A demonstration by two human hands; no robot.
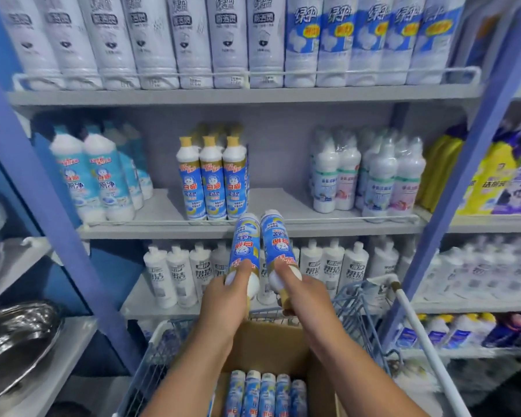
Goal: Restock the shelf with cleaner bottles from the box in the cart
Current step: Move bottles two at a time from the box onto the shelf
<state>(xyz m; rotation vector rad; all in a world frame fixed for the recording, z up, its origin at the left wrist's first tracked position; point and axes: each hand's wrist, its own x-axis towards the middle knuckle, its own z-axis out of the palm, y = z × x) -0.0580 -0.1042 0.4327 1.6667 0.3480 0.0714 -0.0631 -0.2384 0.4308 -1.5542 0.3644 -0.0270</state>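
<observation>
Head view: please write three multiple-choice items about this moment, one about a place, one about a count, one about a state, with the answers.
1. Where is the brown cardboard box?
A. on the top shelf
B. in the blue wire cart
C. on the floor

2. How many blue-labelled white cleaner bottles are held?
A. one
B. two
C. four

3. How do the held bottles point?
A. bases toward the shelf
B. caps toward the shelf
C. lying flat

Answers: 1 B, cart walls surround it. 2 B, left hand grips left bottle, right hand grips right bottle. 3 A, labels read inverted.
</observation>
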